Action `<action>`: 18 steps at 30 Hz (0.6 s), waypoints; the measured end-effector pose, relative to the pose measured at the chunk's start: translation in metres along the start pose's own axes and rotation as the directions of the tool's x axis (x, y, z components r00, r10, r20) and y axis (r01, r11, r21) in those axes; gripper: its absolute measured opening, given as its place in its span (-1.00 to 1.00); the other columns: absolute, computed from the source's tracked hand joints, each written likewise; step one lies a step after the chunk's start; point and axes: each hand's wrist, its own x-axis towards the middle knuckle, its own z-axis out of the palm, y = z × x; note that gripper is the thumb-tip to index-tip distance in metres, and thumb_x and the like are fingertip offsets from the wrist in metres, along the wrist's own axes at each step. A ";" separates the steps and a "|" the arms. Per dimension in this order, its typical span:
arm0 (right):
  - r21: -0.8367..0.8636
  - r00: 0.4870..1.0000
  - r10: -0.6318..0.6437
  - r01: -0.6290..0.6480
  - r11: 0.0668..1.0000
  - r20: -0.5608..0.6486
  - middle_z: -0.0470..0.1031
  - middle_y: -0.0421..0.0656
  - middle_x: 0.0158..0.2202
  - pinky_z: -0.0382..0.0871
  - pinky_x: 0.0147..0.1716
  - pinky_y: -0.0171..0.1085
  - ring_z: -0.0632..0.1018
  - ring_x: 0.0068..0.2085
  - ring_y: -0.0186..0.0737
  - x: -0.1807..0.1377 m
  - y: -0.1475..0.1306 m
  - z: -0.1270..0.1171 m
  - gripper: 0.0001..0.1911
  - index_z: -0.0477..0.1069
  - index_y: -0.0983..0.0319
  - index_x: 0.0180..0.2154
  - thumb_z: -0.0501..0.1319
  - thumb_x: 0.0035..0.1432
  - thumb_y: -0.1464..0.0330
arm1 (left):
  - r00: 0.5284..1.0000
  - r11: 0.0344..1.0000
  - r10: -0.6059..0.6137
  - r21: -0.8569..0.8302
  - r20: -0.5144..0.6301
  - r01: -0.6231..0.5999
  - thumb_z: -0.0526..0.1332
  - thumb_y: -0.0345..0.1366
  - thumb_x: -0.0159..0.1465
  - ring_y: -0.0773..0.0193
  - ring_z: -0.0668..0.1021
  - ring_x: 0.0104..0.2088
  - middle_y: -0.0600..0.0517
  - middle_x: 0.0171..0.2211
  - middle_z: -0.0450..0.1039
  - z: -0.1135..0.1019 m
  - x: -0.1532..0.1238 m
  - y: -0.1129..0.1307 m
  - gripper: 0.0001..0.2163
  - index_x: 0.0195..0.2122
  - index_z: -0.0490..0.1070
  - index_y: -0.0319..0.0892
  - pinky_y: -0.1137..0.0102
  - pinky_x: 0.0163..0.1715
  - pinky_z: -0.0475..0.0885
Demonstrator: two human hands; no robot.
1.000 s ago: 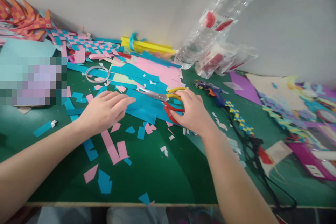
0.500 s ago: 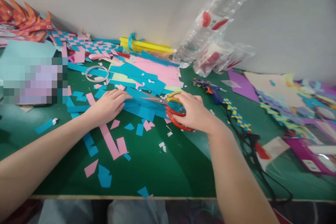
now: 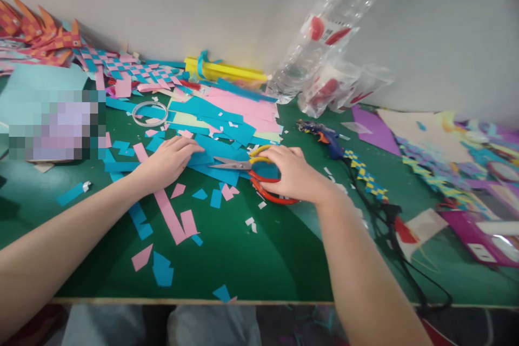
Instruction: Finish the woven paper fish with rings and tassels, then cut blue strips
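My right hand [image 3: 295, 175] grips the red and yellow handles of a pair of scissors [image 3: 247, 168], whose closed metal blades point left over blue paper strips [image 3: 221, 158]. My left hand [image 3: 168, 161] rests with bent fingers on the left end of those blue strips, pressing them onto the green table [image 3: 251, 259]. A long pink strip [image 3: 170, 217] lies just below my left wrist.
Pink and blue paper sheets [image 3: 243, 111], a wire ring [image 3: 149, 113], woven paper pieces [image 3: 130, 67] and a yellow box [image 3: 225, 70] lie behind. A clear plastic bottle [image 3: 324, 38] leans on the wall. A glue gun [image 3: 324, 138] with black cable lies right. Scraps litter the table.
My right hand has slid the scissors down and toward me, blades now closed and lower. My left hand drew back left and its fingers curled onto the blue strips.
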 end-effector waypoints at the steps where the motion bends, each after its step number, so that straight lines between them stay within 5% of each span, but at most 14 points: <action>1: 0.005 1.000 -0.007 0.007 1.000 0.004 0.42 -0.16 0.08 0.15 0.08 0.10 0.42 0.11 0.02 0.000 -0.001 0.000 -0.69 0.36 0.08 -0.12 0.24 0.06 0.21 | 1.000 1.000 -0.004 0.002 0.008 0.004 -0.14 -0.44 0.38 0.07 0.33 0.14 -0.13 0.11 0.33 0.000 0.000 0.000 -0.62 0.12 0.32 -0.19 0.05 0.11 0.28; 18: 0.046 1.000 0.007 -0.007 0.999 0.003 0.43 -0.14 0.05 0.31 0.04 0.02 0.45 0.04 0.03 -0.002 0.008 -0.002 -0.59 0.43 0.06 -0.07 0.30 -0.04 0.24 | 0.991 0.991 0.132 -0.022 0.012 -0.131 -0.10 -0.57 0.30 0.10 0.32 0.16 -0.05 0.14 0.34 0.005 0.000 -0.008 -0.56 -0.02 0.47 -0.12 0.05 0.15 0.26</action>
